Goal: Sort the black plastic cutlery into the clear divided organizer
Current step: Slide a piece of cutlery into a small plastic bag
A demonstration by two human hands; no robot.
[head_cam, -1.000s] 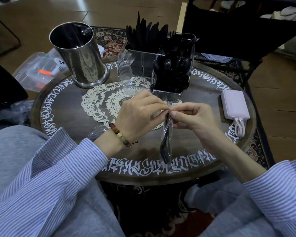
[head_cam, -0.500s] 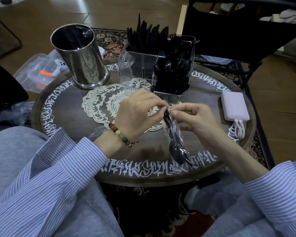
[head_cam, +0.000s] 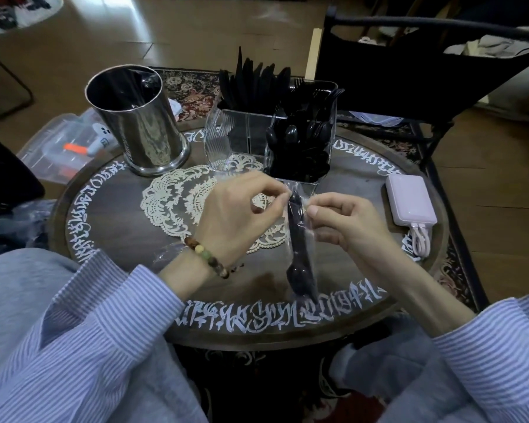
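The clear plastic sleeve (head_cam: pixel 300 236) around a black plastic spoon (head_cam: pixel 298 270), pinched by left hand (head_cam: pixel 242 215) and right hand (head_cam: pixel 345 221), has swung back toward 6 o'clock, unopened; the clear divided organizer (head_cam: pixel 245 132) waits at 12 o'clock.

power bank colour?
Pale pink power bank, with a matching cable; head view shows it, at the table's right.

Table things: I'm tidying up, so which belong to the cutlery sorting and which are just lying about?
Job: wrapped spoon, pinched by left hand and right hand; clear organizer.
Lying about: steel cup, power bank, doily.
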